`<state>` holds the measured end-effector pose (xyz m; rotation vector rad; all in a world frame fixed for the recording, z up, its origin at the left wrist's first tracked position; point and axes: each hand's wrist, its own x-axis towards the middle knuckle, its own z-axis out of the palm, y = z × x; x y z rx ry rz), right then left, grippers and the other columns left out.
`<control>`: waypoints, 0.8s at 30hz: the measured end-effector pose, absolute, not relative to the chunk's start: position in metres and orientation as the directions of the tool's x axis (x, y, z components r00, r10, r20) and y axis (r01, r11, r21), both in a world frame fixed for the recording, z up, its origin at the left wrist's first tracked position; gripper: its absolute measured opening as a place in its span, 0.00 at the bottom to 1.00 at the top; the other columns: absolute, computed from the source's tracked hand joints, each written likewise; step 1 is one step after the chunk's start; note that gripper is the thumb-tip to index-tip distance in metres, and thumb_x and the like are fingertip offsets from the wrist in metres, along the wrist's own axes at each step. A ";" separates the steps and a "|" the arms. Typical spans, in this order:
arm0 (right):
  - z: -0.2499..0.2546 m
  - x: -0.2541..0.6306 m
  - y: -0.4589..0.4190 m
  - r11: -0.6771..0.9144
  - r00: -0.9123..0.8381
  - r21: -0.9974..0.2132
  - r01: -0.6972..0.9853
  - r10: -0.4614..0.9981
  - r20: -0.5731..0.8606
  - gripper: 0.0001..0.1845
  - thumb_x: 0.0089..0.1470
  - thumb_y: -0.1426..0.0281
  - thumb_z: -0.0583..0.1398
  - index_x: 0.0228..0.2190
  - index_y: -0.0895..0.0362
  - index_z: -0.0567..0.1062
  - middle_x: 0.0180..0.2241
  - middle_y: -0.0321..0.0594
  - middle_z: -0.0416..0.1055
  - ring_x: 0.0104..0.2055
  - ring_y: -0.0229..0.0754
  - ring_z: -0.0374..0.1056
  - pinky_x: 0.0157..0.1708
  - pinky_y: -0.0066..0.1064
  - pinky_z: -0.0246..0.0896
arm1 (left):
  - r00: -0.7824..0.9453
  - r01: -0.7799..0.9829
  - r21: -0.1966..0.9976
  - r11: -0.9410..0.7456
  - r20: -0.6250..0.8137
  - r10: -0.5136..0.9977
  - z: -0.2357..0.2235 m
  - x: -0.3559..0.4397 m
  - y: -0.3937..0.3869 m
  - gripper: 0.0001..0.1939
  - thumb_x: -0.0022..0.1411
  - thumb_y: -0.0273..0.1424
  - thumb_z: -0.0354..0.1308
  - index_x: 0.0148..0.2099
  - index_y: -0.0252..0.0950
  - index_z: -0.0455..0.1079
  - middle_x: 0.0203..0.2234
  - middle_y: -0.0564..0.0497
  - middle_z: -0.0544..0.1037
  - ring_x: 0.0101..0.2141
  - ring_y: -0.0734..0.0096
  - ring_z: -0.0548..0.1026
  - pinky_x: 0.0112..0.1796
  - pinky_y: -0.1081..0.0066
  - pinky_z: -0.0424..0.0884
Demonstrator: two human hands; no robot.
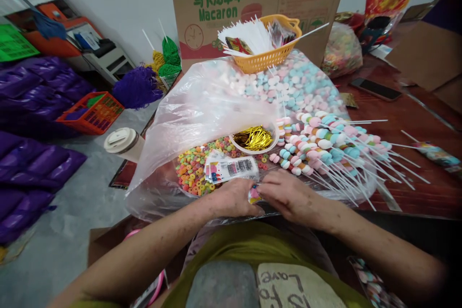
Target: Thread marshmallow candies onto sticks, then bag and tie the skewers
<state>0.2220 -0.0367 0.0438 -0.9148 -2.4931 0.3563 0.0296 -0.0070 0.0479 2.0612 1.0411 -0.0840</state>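
My left hand and my right hand meet at the near edge of the table, both pinched on a small colourful printed wrapper between them. Just beyond my left hand lies a stack of printed labels with barcodes on a heap of small coloured candy rings. A white bowl of gold twist ties sits behind it. To the right of my right hand lies a pile of pastel marshmallow skewers with white sticks fanning out to the right.
A big clear plastic bag of pastel marshmallows spreads over the table. Behind it stand an orange basket of white sticks and a Macaron carton. A phone lies far right; a lidded paper cup stands left.
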 end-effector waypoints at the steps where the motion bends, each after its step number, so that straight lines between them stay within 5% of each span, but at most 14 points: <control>1: 0.048 0.227 -0.035 0.732 -0.660 -0.391 0.558 0.677 0.326 0.11 0.56 0.74 0.49 0.30 0.59 0.71 0.28 0.43 0.68 0.32 0.39 0.60 0.32 0.30 0.50 | 0.641 0.711 0.624 -0.323 -0.389 0.661 0.048 0.028 -0.006 0.17 0.45 0.41 0.59 0.36 0.37 0.70 0.26 0.54 0.75 0.27 0.70 0.70 0.27 0.75 0.62; 9: 0.035 0.205 -0.039 0.689 -0.681 -0.430 0.583 0.703 0.204 0.11 0.52 0.76 0.50 0.22 0.59 0.68 0.24 0.41 0.67 0.29 0.39 0.58 0.31 0.32 0.49 | 0.648 0.637 0.731 -0.245 -0.334 0.685 0.031 0.044 -0.015 0.10 0.49 0.34 0.58 0.34 0.35 0.71 0.26 0.51 0.75 0.30 0.68 0.71 0.28 0.73 0.64; 12: 0.034 0.208 -0.032 0.640 -0.671 -0.508 0.576 0.725 0.152 0.13 0.55 0.73 0.49 0.21 0.59 0.66 0.23 0.39 0.65 0.27 0.37 0.57 0.30 0.31 0.49 | 0.688 0.470 0.882 -0.031 -0.344 0.639 0.040 0.037 -0.007 0.23 0.46 0.34 0.62 0.46 0.35 0.67 0.33 0.49 0.75 0.29 0.70 0.71 0.28 0.74 0.65; 14: 0.039 0.223 -0.024 0.571 -0.644 -0.604 0.556 0.756 0.122 0.16 0.58 0.69 0.47 0.22 0.59 0.65 0.22 0.37 0.63 0.27 0.35 0.57 0.29 0.28 0.50 | 0.731 0.344 0.928 0.143 -0.361 0.579 0.055 0.020 0.002 0.38 0.45 0.36 0.64 0.58 0.41 0.54 0.43 0.48 0.72 0.28 0.75 0.71 0.27 0.74 0.65; 15: 0.043 0.232 -0.020 0.536 -0.632 -0.647 0.543 0.767 0.105 0.17 0.60 0.67 0.46 0.22 0.58 0.65 0.22 0.35 0.62 0.26 0.34 0.56 0.28 0.27 0.50 | 0.722 0.293 0.939 0.178 -0.340 0.602 0.063 0.010 0.006 0.36 0.49 0.39 0.61 0.58 0.42 0.53 0.44 0.48 0.71 0.28 0.76 0.71 0.28 0.75 0.65; 19: 0.056 0.253 -0.012 0.515 -0.639 -0.676 0.527 0.765 0.085 0.18 0.61 0.64 0.46 0.23 0.58 0.62 0.22 0.32 0.58 0.26 0.33 0.54 0.26 0.25 0.48 | 0.789 0.320 0.912 0.257 -0.406 0.461 0.070 -0.009 -0.001 0.20 0.56 0.44 0.53 0.46 0.35 0.66 0.25 0.53 0.72 0.27 0.76 0.70 0.29 0.76 0.63; 24: 0.057 0.244 -0.014 0.546 -0.668 -0.639 0.541 0.741 0.067 0.18 0.60 0.65 0.46 0.21 0.58 0.61 0.21 0.32 0.57 0.25 0.32 0.52 0.25 0.25 0.46 | 0.668 0.226 0.813 0.536 -0.530 0.522 0.043 0.019 -0.042 0.22 0.57 0.50 0.47 0.40 0.36 0.62 0.20 0.56 0.69 0.17 0.81 0.65 0.20 0.78 0.62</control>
